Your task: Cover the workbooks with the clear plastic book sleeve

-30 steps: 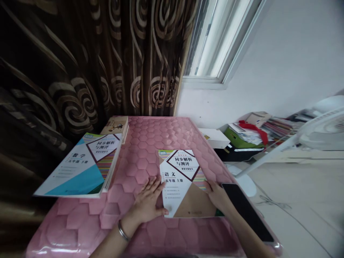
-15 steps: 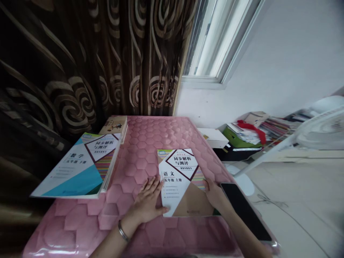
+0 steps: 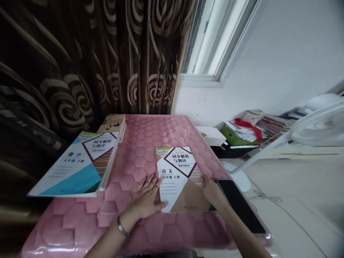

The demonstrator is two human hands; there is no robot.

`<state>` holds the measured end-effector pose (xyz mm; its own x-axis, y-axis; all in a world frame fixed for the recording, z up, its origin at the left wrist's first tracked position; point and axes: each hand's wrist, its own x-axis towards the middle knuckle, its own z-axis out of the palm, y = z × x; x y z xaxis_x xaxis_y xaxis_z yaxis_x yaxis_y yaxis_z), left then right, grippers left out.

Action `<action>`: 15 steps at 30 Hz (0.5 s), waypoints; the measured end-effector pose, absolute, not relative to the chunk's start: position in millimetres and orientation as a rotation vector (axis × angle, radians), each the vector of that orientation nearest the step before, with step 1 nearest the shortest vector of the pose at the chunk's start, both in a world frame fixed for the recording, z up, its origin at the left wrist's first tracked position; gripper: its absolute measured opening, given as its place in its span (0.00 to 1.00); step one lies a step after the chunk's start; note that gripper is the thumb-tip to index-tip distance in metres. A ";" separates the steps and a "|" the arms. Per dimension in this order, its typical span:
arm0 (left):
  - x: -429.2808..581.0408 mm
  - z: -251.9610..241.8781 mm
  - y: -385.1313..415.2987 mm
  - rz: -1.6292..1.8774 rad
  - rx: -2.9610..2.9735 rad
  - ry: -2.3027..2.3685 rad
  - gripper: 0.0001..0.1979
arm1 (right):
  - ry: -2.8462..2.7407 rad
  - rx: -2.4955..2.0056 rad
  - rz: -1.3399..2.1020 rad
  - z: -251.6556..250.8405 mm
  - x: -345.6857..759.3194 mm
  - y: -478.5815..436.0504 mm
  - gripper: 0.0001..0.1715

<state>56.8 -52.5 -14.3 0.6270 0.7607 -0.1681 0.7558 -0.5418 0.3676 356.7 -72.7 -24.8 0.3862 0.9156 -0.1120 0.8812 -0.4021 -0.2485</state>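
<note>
A workbook (image 3: 178, 184) with a white and brown cover lies face up on the pink table. My left hand (image 3: 147, 197) rests flat with fingers spread against the workbook's left edge, its thumb reaching the lower left of the cover. At the right edge, my right hand (image 3: 212, 191) has its fingers bent in and pressed together, gripping the workbook's side; the fingertips are partly hidden. Beside the right wrist is a black-screened phone (image 3: 242, 206). Further left lies a stack of books topped by a white and blue workbook (image 3: 77, 166).
The pink table cover (image 3: 142, 143) has a hexagon pattern. Behind the stack sits a pile of tan books (image 3: 113, 123). A brown curtain (image 3: 107, 57) hangs along the back left. Right of the table stand a white box (image 3: 211, 135) and a white fan (image 3: 317, 122).
The whole view has shifted slightly, bringing the table's front edge into sight. Both hands and the workbook keep about the same places relative to each other.
</note>
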 end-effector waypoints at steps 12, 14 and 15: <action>55.7 -6.1 -51.6 -0.003 2.424 1.178 0.44 | -1.601 -2.454 0.316 -31.2 361.8 -72.9 0.21; 55.2 -7.7 -51.4 0.012 2.421 1.177 0.44 | -1.614 -2.438 0.300 -32.4 363.8 -72.9 0.21; 54.9 -8.9 -51.3 0.021 2.420 1.176 0.44 | -1.619 -2.429 0.296 -33.1 364.7 -72.9 0.21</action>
<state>54.9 -51.3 -8.9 0.6369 0.7503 -0.1773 0.7435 -0.5370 0.3985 364.7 -72.9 -33.1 0.3775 0.9246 -0.0514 0.8831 -0.3762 -0.2805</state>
